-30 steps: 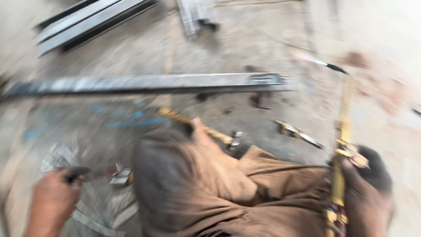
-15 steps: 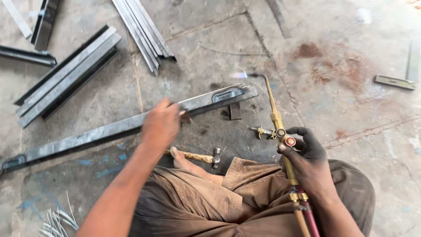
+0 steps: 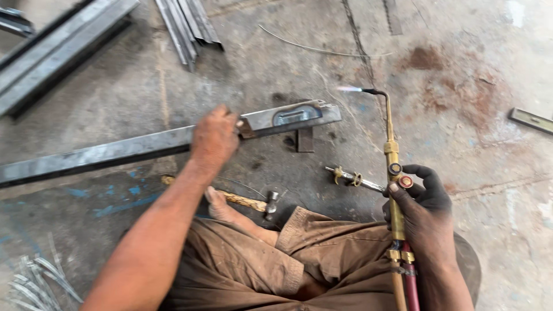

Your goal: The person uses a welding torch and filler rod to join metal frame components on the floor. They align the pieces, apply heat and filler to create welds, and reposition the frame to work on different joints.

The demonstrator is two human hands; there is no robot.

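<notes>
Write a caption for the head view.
Left hand grips long grey steel bar; right hand holds lit brass torch.

Pretty tight around the left hand (image 3: 214, 138): it sits on the long steel bar (image 3: 115, 151), which cuts across the floor from the left edge to mid-frame. Just behind the bar's end a small upright block (image 3: 305, 139) stands in the way. Nearer the knees lie a hammer (image 3: 253, 203) and a second torch (image 3: 352, 178). The lit brass torch (image 3: 391, 173) in the right hand (image 3: 423, 213) points away, flame over bare concrete. Stacked channels (image 3: 57, 52) crowd the far left; the right side is open floor apart from one small strip (image 3: 530, 120).
</notes>
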